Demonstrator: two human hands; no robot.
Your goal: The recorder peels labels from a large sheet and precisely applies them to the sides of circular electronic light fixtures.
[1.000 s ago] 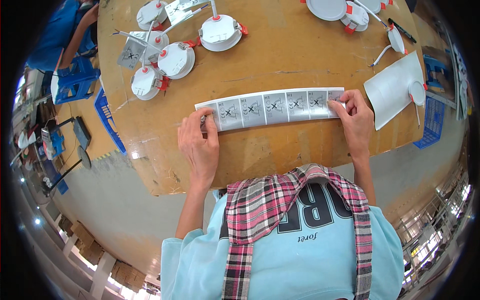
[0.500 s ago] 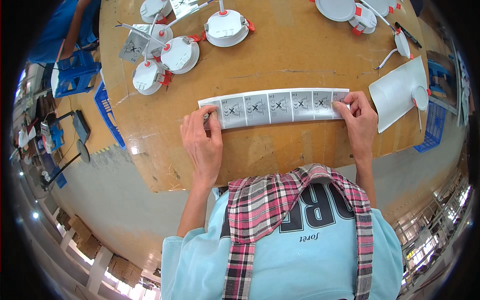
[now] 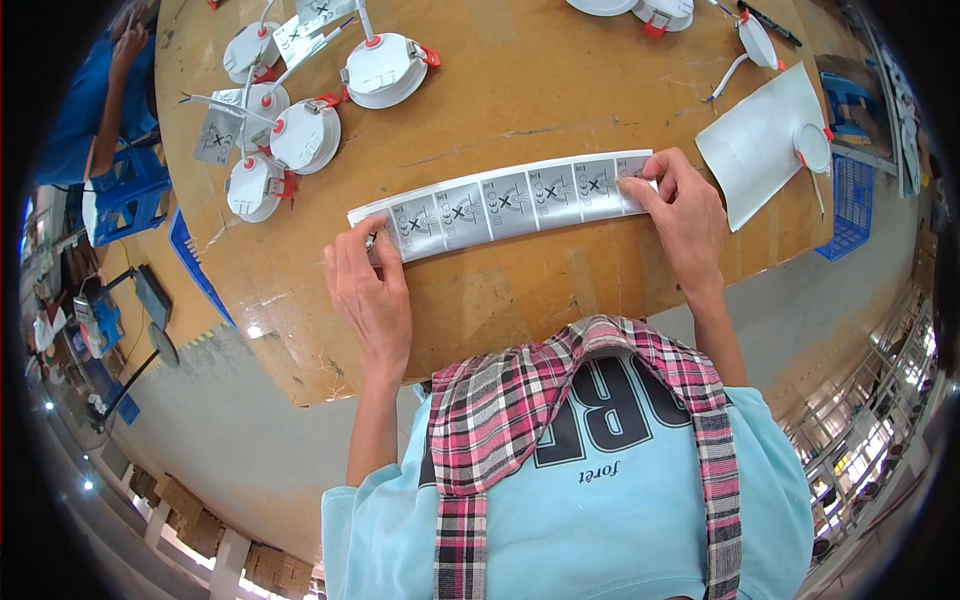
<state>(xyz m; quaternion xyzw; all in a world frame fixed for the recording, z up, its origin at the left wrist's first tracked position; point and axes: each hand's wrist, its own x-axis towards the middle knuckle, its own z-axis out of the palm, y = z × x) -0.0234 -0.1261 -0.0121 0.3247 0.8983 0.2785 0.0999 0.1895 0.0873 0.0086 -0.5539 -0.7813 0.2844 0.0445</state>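
Note:
A long strip of silver-grey stickers (image 3: pixel 515 208) with black printed symbols lies across the tabletop in front of me. My left hand (image 3: pixel 372 290) pinches its left end between thumb and fingers. At the opposite end, my right hand (image 3: pixel 685 215) grips the strip, with the thumb on the top face. The fingertips of both hands partly cover the end stickers. Under the strip's far edge a white border shows.
Several white round downlights (image 3: pixel 386 70) with red clips and cables stand at the far left, some with silver stickers (image 3: pixel 218 135) by them. To the right lie a white sheet (image 3: pixel 755 160), a small downlight (image 3: pixel 812 148) and a black pen (image 3: pixel 775 28). A co-worker's arm (image 3: pixel 112 95) shows at far left.
My view has turned slightly, so the table and everything on it sit further left and tilted in the picture. Both hands keep hold of the strip's ends.

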